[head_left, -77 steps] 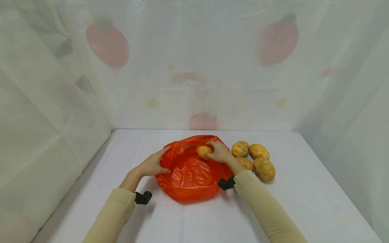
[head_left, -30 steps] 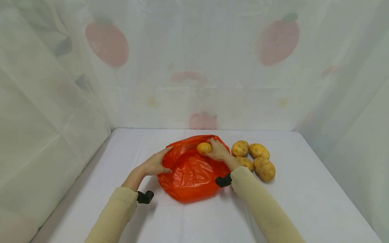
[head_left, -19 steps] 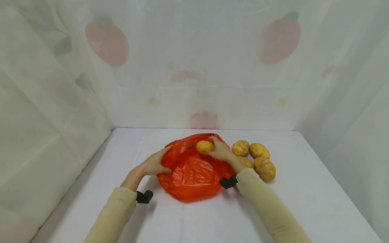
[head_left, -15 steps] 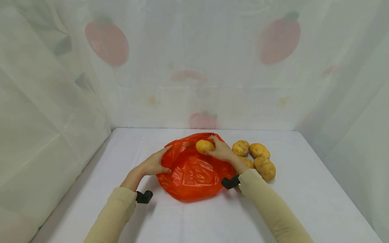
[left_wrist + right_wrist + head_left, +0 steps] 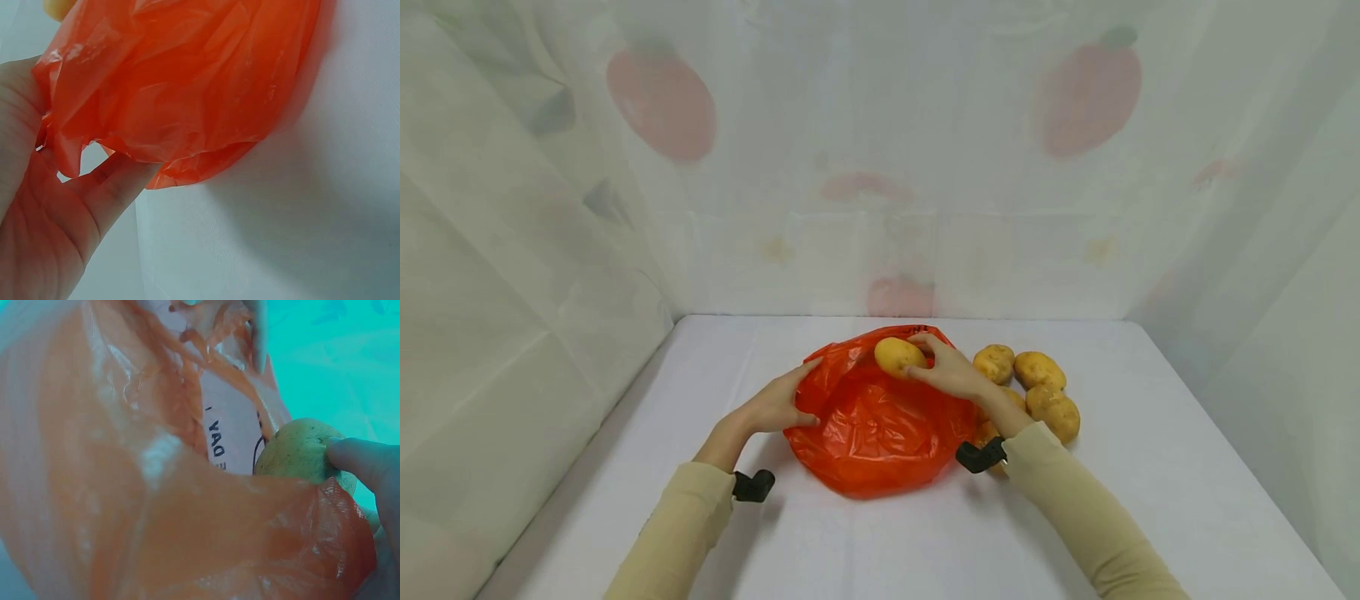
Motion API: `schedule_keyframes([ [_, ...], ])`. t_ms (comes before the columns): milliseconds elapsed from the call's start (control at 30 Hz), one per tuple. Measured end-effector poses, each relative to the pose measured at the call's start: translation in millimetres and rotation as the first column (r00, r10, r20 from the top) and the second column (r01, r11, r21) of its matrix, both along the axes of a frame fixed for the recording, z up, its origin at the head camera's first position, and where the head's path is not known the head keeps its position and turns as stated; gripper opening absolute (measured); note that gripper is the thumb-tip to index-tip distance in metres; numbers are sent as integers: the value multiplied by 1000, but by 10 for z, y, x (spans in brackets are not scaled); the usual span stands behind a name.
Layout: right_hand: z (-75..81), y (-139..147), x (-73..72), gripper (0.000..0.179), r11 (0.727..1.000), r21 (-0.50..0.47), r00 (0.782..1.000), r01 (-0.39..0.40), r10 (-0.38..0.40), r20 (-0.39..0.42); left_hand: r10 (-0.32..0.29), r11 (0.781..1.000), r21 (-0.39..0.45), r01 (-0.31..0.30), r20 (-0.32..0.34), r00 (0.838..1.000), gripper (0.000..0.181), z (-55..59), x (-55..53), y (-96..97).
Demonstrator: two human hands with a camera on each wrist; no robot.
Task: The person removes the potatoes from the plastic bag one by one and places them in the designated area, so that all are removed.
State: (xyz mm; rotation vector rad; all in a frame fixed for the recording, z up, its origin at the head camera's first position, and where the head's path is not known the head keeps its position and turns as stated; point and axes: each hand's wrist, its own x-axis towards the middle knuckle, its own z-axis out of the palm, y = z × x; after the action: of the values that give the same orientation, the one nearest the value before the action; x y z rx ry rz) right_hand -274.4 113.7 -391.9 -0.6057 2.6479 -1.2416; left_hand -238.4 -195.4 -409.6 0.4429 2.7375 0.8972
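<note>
A red plastic bag (image 5: 876,425) stands with its mouth spread wide in the middle of the table. My left hand (image 5: 775,406) holds its left rim, thumb towards me and fingers at the far side. In the left wrist view the bag's film (image 5: 181,81) folds over these fingers. Above the far right part of the mouth, my right hand (image 5: 953,371) grips a yellow potato (image 5: 895,357) between thumb and fingers. The right wrist view shows this potato (image 5: 300,453) at the bag's edge, partly behind the film, with printed letters on the bag beyond.
Right of the bag lies a group of several potatoes (image 5: 1053,414) on the white table (image 5: 1150,500). One potato (image 5: 987,436) is partly hidden by my right wrist. Pale curtains with fruit prints (image 5: 880,150) close off the back and both sides.
My right hand and its potato have risen and shifted slightly left, while the right forearm has swung right, uncovering part of another potato. The left hand keeps its place at the rim.
</note>
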Motion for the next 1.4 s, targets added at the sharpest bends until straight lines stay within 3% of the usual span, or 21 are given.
schedule_keyframes([
  [333,118,29,78,57,990,-135,999,47,-43,31,11,1000,13,-12,27,1000,95,22,11,-18],
  [600,234,142,172,58,977,-211,998,24,-12,58,20,1000,20,-20,37,999,94,43,25,-15],
  [767,243,230,213,61,978,-209,998,8,5,64,16,999,28,-17,40,999,94,51,30,-22],
  [1233,216,571,377,63,984,-169,998,62,-61,14,16,999,30,-17,43,999,94,46,26,-41],
  [1400,166,699,469,66,979,-177,992,102,-87,92,13,999,35,-14,37,999,94,40,25,-44],
])
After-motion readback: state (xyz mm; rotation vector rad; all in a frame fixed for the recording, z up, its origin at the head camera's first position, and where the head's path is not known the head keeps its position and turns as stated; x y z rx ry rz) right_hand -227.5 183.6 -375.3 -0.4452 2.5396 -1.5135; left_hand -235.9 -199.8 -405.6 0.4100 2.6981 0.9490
